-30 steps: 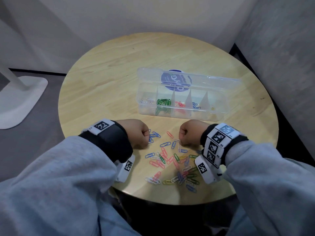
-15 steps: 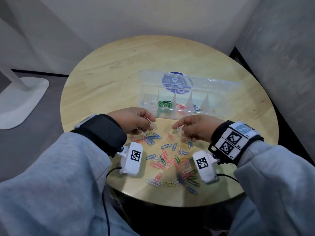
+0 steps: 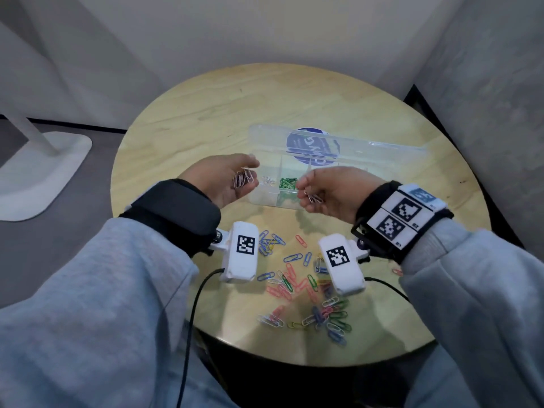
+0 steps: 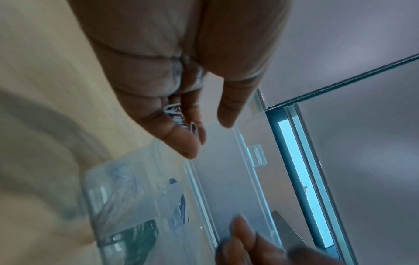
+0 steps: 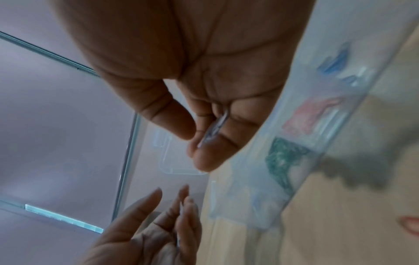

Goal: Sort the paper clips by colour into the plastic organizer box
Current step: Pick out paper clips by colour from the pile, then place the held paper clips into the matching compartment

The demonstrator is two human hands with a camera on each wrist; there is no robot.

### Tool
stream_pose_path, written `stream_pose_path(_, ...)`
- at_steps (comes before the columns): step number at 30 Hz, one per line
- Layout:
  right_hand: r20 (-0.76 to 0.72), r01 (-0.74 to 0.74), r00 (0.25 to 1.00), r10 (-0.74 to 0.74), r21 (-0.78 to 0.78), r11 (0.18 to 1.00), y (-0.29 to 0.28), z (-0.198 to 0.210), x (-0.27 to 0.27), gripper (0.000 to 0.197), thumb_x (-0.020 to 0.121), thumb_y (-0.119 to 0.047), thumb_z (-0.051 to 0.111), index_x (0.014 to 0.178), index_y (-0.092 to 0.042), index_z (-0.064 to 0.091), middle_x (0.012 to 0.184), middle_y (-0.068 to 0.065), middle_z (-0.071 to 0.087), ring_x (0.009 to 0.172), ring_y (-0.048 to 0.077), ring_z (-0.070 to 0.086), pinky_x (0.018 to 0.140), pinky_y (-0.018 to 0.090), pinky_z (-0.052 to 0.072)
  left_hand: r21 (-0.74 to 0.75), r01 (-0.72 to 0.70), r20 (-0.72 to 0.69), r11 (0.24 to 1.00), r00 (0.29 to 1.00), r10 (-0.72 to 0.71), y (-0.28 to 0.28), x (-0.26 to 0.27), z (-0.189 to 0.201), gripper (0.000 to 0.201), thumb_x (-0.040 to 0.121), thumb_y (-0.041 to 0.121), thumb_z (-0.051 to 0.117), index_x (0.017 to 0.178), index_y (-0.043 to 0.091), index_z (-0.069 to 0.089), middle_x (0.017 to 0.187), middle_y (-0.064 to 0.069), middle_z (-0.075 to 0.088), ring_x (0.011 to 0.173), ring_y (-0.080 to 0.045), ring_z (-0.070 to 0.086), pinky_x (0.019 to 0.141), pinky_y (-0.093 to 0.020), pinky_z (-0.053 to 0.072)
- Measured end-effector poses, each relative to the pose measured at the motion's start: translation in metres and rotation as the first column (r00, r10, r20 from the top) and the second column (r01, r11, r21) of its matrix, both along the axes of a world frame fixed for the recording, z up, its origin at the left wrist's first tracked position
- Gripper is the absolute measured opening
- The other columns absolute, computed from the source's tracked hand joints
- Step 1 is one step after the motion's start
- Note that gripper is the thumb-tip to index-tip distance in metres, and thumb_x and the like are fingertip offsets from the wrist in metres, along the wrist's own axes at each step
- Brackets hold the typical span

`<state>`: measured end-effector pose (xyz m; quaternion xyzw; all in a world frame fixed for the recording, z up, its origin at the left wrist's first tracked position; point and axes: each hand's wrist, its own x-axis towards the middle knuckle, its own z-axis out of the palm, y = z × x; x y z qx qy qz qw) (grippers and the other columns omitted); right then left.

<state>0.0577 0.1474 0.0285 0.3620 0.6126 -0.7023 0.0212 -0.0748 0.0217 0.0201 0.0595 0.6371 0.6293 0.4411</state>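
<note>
While both hands are hovering palm-up over the near edge of the plastic organizer box (image 3: 265, 198), I'm cupping a small bunch of white paper clips (image 3: 243, 178) in my left hand (image 3: 219, 181), fingers loosely curled round them. My right hand (image 3: 335, 192) is holding a few more silvery-white clips (image 3: 313, 198), pinned between thumb and curled fingers (image 5: 211, 157); the right wrist view is showing the same. The box is sitting open on the round wooden surface (image 3: 206, 113), lid (image 3: 368, 151) folded back away from me. Its leftmost compartment is holding white clips (image 3: 267, 181), the next one green clips (image 3: 288, 183); the compartments further right are hiding behind my right hand. A loose pile of mixed coloured clips (image 3: 297, 285) is lying on the surface near me, between my wrists.
</note>
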Motion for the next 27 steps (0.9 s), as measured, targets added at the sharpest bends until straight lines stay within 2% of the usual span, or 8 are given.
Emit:
stream_pose_path(5, -0.041, 0.178, 0.982, -0.182, -0.088, 0.98, -0.003, 0.012, -0.037, 0.017, 0.092, 0.006, 0.036, 0.089, -0.001, 0.052, 0.079, 0.012, 0.05, 0.07, 0.018, 0.053, 0.061, 0.019, 0.051, 0.047, -0.041, 0.047, 0.998, 0.998, 0.039, 0.007, -0.006, 0.001, 0.027, 0.093, 0.033, 0.051, 0.089, 0.007, 0.057, 0.085, -0.009, 0.056, 0.072, -0.017, 0.058, 0.067, -0.022, 0.055)
stream_pose_path(9, -0.013, 0.08, 0.997, -0.08, 0.014, 0.997, -0.002, 0.001, -0.05, 0.053, 0.088, 0.008, 0.041, 0.14, -0.002, 0.035, 0.105, 0.012, 0.047, 0.096, 0.024, 0.048, 0.071, 0.025, 0.045, 0.069, -0.028, 0.078, 0.997, 0.997, 0.023, 0.01, -0.008, 0.003, 0.049, 0.091, 0.048, 0.048, 0.111, 0.004, 0.051, 0.092, -0.009, 0.05, 0.081, -0.019, 0.055, 0.082, -0.027, 0.049)
stream_pose_path(14, -0.05, 0.065, 0.997, -0.062, 0.053, 0.996, -0.007, -0.004, -0.041, 0.043, 0.092, 0.006, 0.041, 0.132, -0.007, 0.044, 0.134, 0.024, 0.049, 0.122, 0.03, 0.051, 0.104, 0.036, 0.041, 0.144, -0.002, 0.143, 0.99, 0.99, -0.019, 0.007, -0.003, 0.006, 0.069, 0.09, 0.058, 0.037, 0.126, 0.0, 0.047, 0.098, -0.008, 0.048, 0.101, -0.02, 0.046, 0.088, -0.026, 0.044)
stream_pose_path(16, -0.05, 0.046, 0.998, -0.043, 0.069, 0.997, -0.008, -0.003, -0.031, 0.031, 0.092, 0.008, 0.037, 0.111, -0.011, 0.053, 0.112, 0.013, 0.056, 0.11, 0.022, 0.056, 0.093, 0.029, 0.048, 0.17, 0.018, 0.134, 0.985, 0.99, -0.041, 0.008, -0.001, 0.006, 0.079, 0.09, 0.06, 0.032, 0.138, -0.002, 0.039, 0.124, -0.01, 0.049, 0.123, -0.019, 0.044, 0.102, -0.029, 0.037)
stream_pose_path(18, -0.046, -0.019, 0.999, 0.024, 0.111, 0.994, -0.007, -0.001, -0.019, 0.031, 0.09, 0.012, 0.034, 0.092, -0.011, 0.055, 0.093, 0.007, 0.057, 0.088, 0.017, 0.058, 0.076, 0.021, 0.049, 0.201, 0.032, 0.126, 0.979, 0.99, -0.058, 0.008, 0.002, 0.008, 0.081, 0.091, 0.06, 0.029, 0.145, 0.001, 0.03, 0.153, -0.015, 0.027, 0.145, -0.02, 0.02, 0.117, -0.033, 0.023)
stream_pose_path(20, -0.003, -0.11, 0.994, 0.113, 0.201, 0.973, -0.004, -0.001, -0.004, 0.033, 0.089, 0.014, 0.036, 0.082, -0.012, 0.054, 0.081, 0.005, 0.056, 0.071, 0.014, 0.056, 0.062, 0.018, 0.049, 0.209, 0.058, 0.099, 0.976, 0.992, -0.08, 0.008, 0.003, 0.01, 0.078, 0.091, 0.059, 0.029, 0.146, 0.003, 0.028, 0.157, -0.013, 0.019, 0.148, -0.018, 0.011, 0.12, -0.034, 0.016)
stream_pose_path(24, 0.262, -0.331, 0.937, 0.233, 0.445, 0.832, 0.0, -0.008, 0.018, 0.029, 0.087, 0.006, 0.045, 0.076, -0.02, 0.054, 0.074, 0.005, 0.056, 0.064, 0.019, 0.056, 0.054, 0.023, 0.046, 0.124, 0.111, -0.102, 0.986, 0.99, -0.099, 0.005, 0.004, 0.015, 0.047, 0.092, 0.048, 0.043, 0.124, 0.016, 0.055, 0.136, 0.0, 0.05, 0.136, -0.015, 0.037, 0.11, -0.029, 0.032)
stream_pose_path(27, 0.495, -0.499, 0.836, 0.236, 0.507, 0.703, -0.002, -0.015, 0.025, 0.015, 0.084, -0.007, 0.054, 0.081, -0.021, 0.058, 0.066, 0.0, 0.057, 0.057, 0.015, 0.052, 0.053, 0.022, 0.043, -0.218, 0.211, -0.441, 0.953, 0.85, -0.289, -0.004, -0.004, 0.01, 0.011, 0.085, 0.036, 0.063, 0.088, 0.027, 0.058, 0.095, 0.0, 0.061, 0.091, -0.018, 0.059, 0.084, -0.033, 0.049)
